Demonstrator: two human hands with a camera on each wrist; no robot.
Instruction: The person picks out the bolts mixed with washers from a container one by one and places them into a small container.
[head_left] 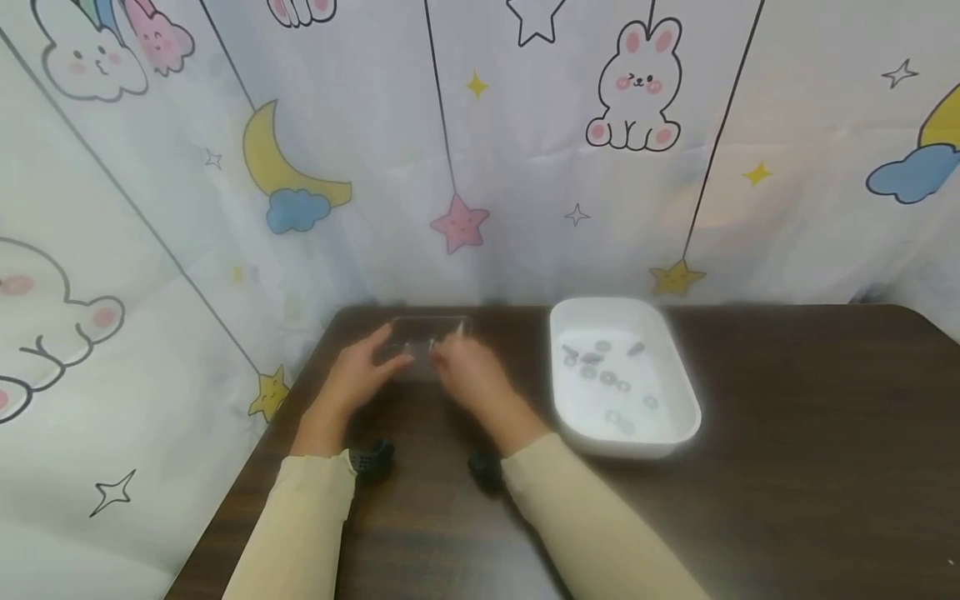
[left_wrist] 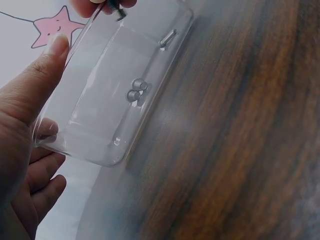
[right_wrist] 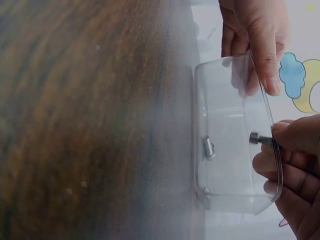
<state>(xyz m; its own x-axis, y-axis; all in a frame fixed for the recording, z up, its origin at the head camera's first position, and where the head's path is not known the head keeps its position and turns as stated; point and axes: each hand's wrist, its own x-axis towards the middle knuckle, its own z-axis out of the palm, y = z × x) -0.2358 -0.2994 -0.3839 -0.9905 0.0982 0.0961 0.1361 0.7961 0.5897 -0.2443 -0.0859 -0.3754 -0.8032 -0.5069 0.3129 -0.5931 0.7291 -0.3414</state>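
Note:
A clear plastic box [head_left: 433, 320] stands on the far left of the table. My left hand [head_left: 360, 371] holds its left end, thumb [left_wrist: 50, 62] at the rim and fingers around the outside. Over the other end, my right hand [head_left: 474, 375] pinches a dark metal bolt [right_wrist: 261, 139] between thumb and fingertips, its cylindrical head pointing into the box. In the left wrist view, a few small metal bolts [left_wrist: 139, 84] lie on the box floor, one longer bolt [left_wrist: 168, 38] apart from the pair.
To the right of my hands stands a white tub [head_left: 622, 447] with several loose washers [head_left: 609, 378] and bolts [head_left: 636, 348] inside. The dark wooden table [head_left: 795, 450] meets a patterned curtain [head_left: 525, 208] at the back and left.

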